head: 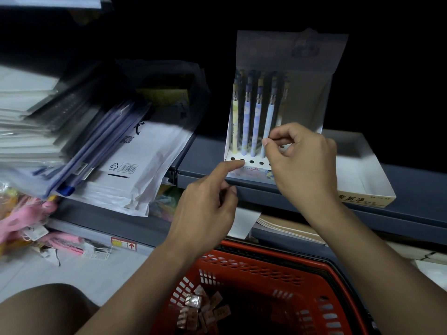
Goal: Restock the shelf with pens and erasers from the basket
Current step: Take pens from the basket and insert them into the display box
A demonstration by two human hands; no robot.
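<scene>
A cardboard pen display box (287, 52) stands on the grey shelf (205, 153). Several pastel pens (246, 117) stand upright in its back row of holes, and a front row of holes is bare. My right hand (302, 160) pinches a pen at the right end of that row between thumb and forefinger. My left hand (205, 209) has its index finger stretched out, touching the box's front edge, with the other fingers curled and holding nothing. Below sits the red basket (254, 262), with several wrapped erasers (200, 310) on its bottom.
A slanted stack of zip folders and paper envelopes (108, 146) crowds the shelf to the left of the display. A low white open box (362, 175) lies to its right. Pink packaged items (24, 213) lie on the lower shelf at the left. My knee shows at bottom left.
</scene>
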